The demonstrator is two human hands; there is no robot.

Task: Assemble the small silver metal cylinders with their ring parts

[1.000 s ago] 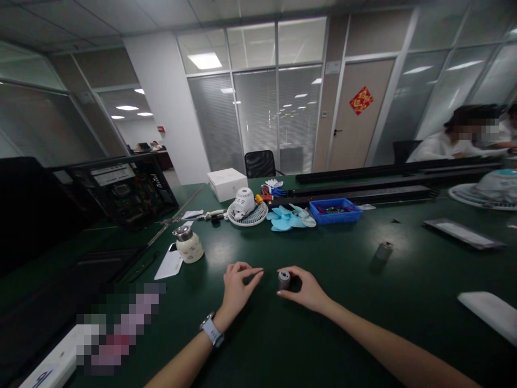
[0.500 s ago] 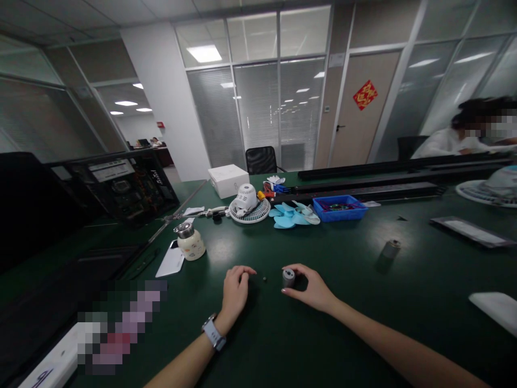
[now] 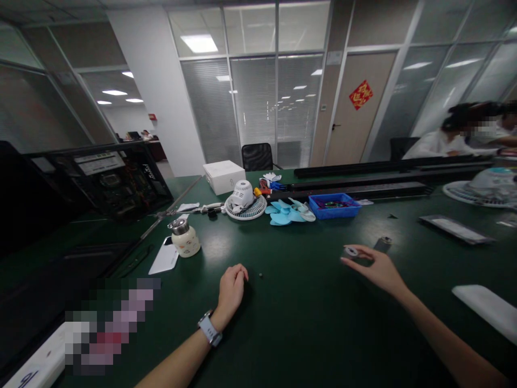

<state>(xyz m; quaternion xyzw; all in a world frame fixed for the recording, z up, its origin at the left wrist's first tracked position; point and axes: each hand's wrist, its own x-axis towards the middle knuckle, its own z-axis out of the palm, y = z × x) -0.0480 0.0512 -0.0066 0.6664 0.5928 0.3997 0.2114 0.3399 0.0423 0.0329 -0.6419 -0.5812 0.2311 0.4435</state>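
In my right hand, a small grey motor-like metal cylinder is pinched between thumb and fingers, its round end face upward. Just behind my right fingers, a second, similar metal cylinder stands on the dark green table. My left hand rests on the table with its fingers curled in, and nothing shows in it. A tiny round part lies a little to the right of my left fingertips, not touching them.
A cream jar and a white phone-like slab lie to the left. Farther back are a white box, a fan housing, light-blue fan blades and a blue tray. Two people sit at the far right.
My right hand has carried the metal cylinder to the right and away from me, close to the second cylinder. The left hand's forefinger has curled in. The view has shifted slightly.
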